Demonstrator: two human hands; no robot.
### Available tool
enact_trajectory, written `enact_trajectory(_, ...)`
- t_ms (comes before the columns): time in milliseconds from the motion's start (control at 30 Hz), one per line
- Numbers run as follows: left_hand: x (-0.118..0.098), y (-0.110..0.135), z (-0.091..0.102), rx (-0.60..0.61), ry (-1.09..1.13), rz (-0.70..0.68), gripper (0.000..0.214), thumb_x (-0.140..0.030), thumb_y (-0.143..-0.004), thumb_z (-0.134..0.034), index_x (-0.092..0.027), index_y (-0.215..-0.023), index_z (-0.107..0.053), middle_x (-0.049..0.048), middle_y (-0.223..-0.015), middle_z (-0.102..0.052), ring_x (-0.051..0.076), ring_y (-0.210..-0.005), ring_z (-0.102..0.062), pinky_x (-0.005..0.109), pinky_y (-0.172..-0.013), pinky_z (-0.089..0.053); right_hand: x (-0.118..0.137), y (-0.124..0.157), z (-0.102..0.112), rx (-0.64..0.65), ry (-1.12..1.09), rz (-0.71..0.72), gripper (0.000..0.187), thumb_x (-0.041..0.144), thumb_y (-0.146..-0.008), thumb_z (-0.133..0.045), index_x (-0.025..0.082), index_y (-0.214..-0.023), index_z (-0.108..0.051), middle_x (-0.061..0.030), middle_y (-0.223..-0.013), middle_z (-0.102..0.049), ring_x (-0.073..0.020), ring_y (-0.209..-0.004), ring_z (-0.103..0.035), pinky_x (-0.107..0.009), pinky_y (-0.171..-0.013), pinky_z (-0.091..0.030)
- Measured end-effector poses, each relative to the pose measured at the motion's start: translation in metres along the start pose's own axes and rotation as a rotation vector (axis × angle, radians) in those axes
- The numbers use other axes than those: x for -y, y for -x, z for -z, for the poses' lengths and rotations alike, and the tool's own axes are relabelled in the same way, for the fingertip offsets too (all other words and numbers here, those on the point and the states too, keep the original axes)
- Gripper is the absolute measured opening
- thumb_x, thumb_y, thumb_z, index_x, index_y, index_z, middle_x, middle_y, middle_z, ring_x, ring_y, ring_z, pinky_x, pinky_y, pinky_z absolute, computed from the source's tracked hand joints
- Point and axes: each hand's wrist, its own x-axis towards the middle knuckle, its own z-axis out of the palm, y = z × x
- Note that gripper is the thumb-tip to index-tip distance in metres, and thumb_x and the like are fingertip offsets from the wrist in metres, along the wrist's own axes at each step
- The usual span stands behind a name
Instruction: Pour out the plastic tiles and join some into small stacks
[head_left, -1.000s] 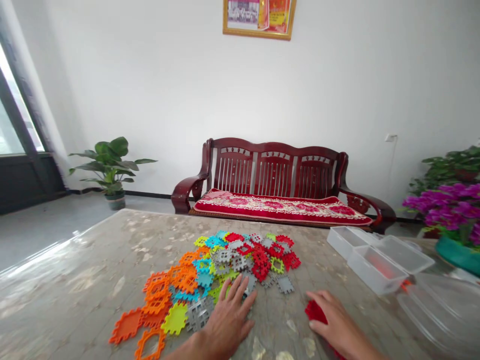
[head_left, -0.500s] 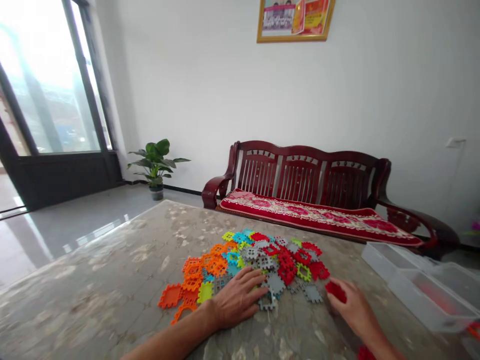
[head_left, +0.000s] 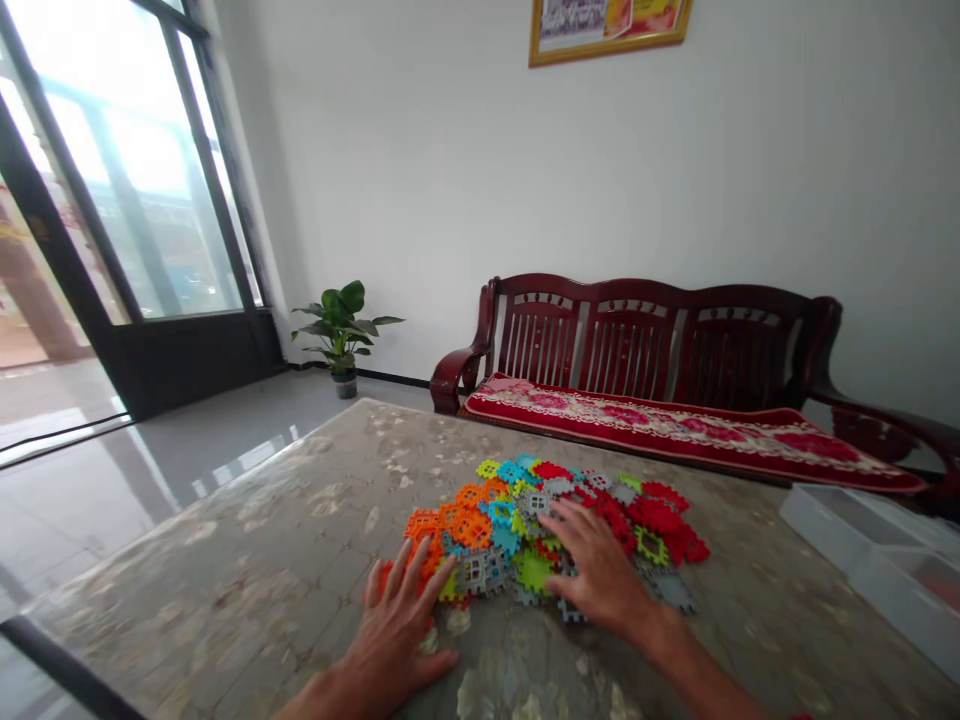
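Note:
A pile of flat plastic building tiles with toothed edges lies on the table. My left hand (head_left: 397, 630) is open with fingers spread, its fingertips over the orange tiles (head_left: 469, 525) at the pile's near left edge. My right hand (head_left: 600, 570) is also open, reaching over the middle of the pile. Beside its thumb is a lime green tile (head_left: 533, 572), and its fingers partly cover a grey tile (head_left: 534, 503). Red tiles (head_left: 660, 510) lie along the right side, some of them behind my right hand. Neither hand holds a tile.
The table (head_left: 277, 560) has a patterned, shiny cover. A translucent plastic box (head_left: 832, 535) with compartments stands at the right. Behind the table is a dark wooden bench (head_left: 626, 330) with a red floral cover. A potted plant (head_left: 341, 325) stands on the floor at the back left.
My right hand has let go of the red tile and moved left over the pile. My left hand has slid left to the orange tiles, fingers now spread. The view has turned left.

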Motion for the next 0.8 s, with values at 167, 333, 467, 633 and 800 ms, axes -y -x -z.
enact_trajectory(167, 0.018, -0.006, -0.004, 0.024, -0.018, 0.16, 0.083, -0.057, -0.074, -0.065, -0.034, -0.148, -0.037, 0.0134, -0.158, -0.028, 0.042, -0.144, -0.023, 0.064, -0.111, -0.02, 0.041, -0.036, -0.028, 0.212, 0.054, 0.275, 0.101, 0.063, -0.067, -0.073, 0.023, -0.15, -0.032, -0.0147, -0.159, -0.024, -0.0342, -0.147, -0.014, -0.054, -0.119, -0.007)
enact_trajectory(333, 0.024, -0.033, 0.006, -0.019, -0.026, 0.098, 0.066, -0.048, -0.08, -0.059, -0.033, -0.143, -0.046, 0.01, -0.154, -0.039, 0.032, -0.138, -0.037, 0.05, -0.11, -0.028, 0.05, -0.073, -0.044, 0.283, 0.164, 0.314, 0.098, 0.071, -0.067, -0.067, 0.019, -0.145, -0.039, -0.0198, -0.149, -0.04, -0.038, -0.141, -0.027, -0.058, -0.116, -0.008)
enact_trajectory(467, 0.026, -0.047, 0.011, -0.051, -0.03, 0.065, 0.059, -0.041, -0.08, -0.058, -0.031, -0.137, -0.052, 0.0073, -0.15, -0.045, 0.03, -0.133, -0.043, 0.047, -0.107, -0.031, 0.058, -0.089, -0.049, 0.258, 0.211, 0.342, 0.086, 0.064, -0.067, -0.07, 0.021, -0.138, -0.047, -0.0157, -0.13, -0.058, -0.0342, -0.121, -0.05, -0.056, -0.113, -0.018)
enact_trajectory(633, 0.021, -0.059, 0.013, -0.094, -0.016, 0.095, 0.051, -0.029, -0.074, -0.059, -0.027, -0.126, -0.059, 0.0066, -0.144, -0.051, 0.028, -0.127, -0.048, 0.046, -0.103, -0.034, 0.066, -0.101, -0.049, 0.204, 0.251, 0.321, 0.038, 0.036, -0.079, -0.059, 0.019, -0.113, -0.063, -0.0113, -0.108, -0.066, -0.0281, -0.105, -0.055, -0.044, -0.097, -0.039)
enact_trajectory(800, 0.015, -0.08, 0.021, -0.211, 0.055, 0.157, 0.027, -0.025, -0.083, -0.049, -0.027, -0.105, -0.065, 0.0039, -0.129, -0.061, 0.025, -0.117, -0.055, 0.043, -0.097, -0.039, 0.063, -0.108, -0.052, 0.174, 0.194, 0.228, 0.02, 0.027, -0.084, -0.054, 0.02, -0.096, -0.068, -0.0079, -0.1, -0.068, -0.0233, -0.099, -0.057, -0.034, -0.088, -0.043)
